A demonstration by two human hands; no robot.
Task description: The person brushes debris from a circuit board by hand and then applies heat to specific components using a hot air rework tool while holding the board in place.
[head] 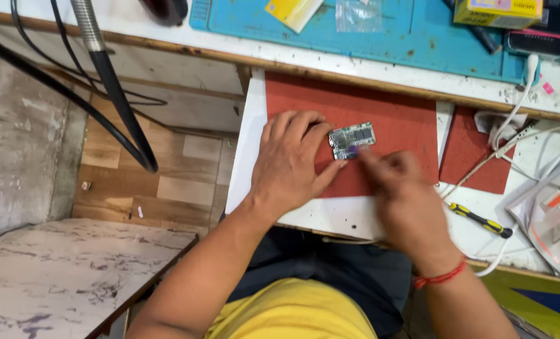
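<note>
A small green circuit board [352, 139] lies on a red mat [386, 119] on the white worktop. My left hand [289, 164] rests flat on the mat, its fingertips against the board's left edge, holding it in place. My right hand [402, 194] is blurred with motion, its fingers pinched together and reaching to the board's lower edge; a small purple thing shows at the fingertips, and I cannot tell what it is. A red thread is tied round my right wrist.
A yellow-and-black screwdriver [481, 221] lies right of my right hand. White cables [512, 125] trail at the right near a second red mat [474, 157]. A blue work mat [368, 28] with a yellow box lies behind. A black cable [119, 107] hangs at left.
</note>
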